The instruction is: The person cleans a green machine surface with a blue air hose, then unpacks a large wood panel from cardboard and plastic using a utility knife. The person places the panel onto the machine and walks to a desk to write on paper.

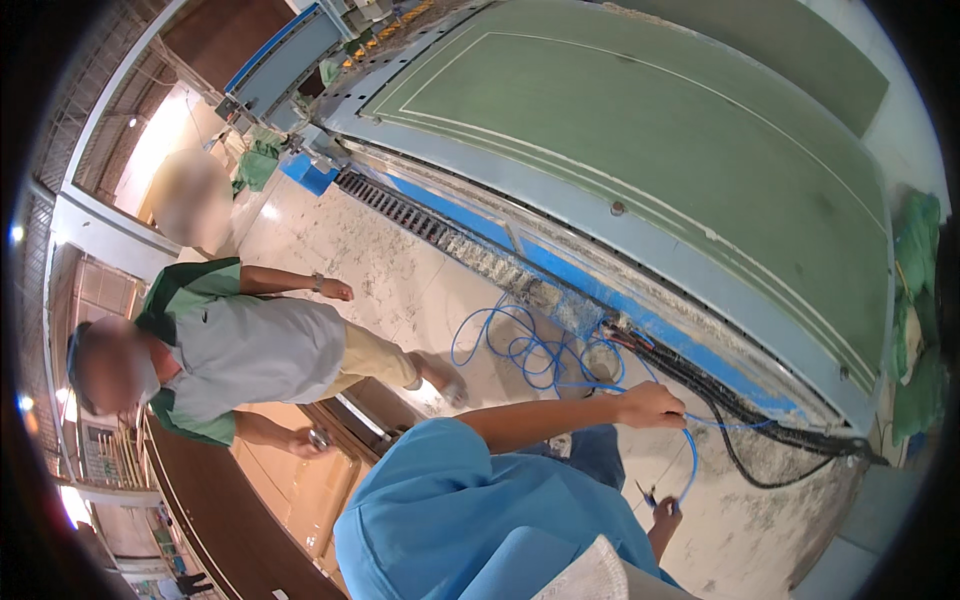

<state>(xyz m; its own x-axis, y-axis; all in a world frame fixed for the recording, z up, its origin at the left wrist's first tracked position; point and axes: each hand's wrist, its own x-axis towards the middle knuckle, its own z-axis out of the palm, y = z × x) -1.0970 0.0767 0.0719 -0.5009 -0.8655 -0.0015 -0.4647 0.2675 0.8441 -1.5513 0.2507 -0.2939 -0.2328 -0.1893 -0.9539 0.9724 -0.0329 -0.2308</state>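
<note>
A thin blue hose [691, 470] runs between my two hands in a short bend. My left hand [648, 405] is closed round it, with the arm stretched out from a blue sleeve. Lower down, my right hand [666, 516] pinches the hose near its end. A small dark pointed piece [647, 494] sticks up beside the right fingers; its kind is too small to make out. More of the same hose lies in loose coils [530, 350] on the floor, beyond my left forearm.
A long machine with a green bed [650, 130] stands ahead, a dusty cable chain [430, 215] along its near side. Black cables [735, 435] hang by its right end. At left a person [260, 335] in a grey and green shirt holds a small shiny object [319, 438].
</note>
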